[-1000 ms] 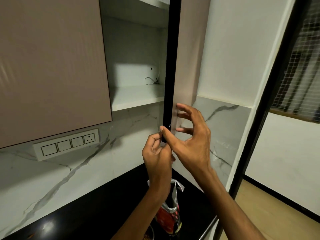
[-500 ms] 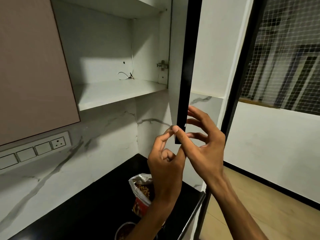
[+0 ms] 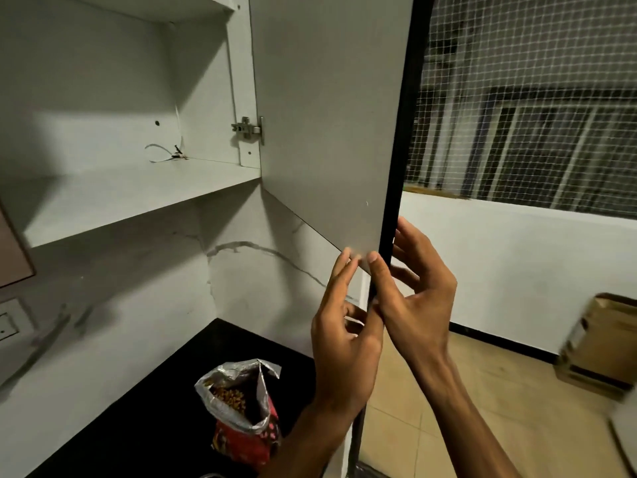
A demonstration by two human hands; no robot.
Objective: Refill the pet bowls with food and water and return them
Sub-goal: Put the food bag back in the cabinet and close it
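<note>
Both hands held the door (image 3: 327, 132): right hand (image 3: 418, 305) pinched its edge, left hand (image 3: 344, 336) touched its corner. Judged step: stowing the bag (image 3: 241, 408); next, lift it to the shelf (image 3: 131, 198).

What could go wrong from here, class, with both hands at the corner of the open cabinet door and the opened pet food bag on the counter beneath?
1. The cabinet door could swing and catch the right hand, which pinches its lower corner.
2. The open pet food bag stands under the left hand; a dropping forearm might tip it and spill kibble on the black counter.
</note>
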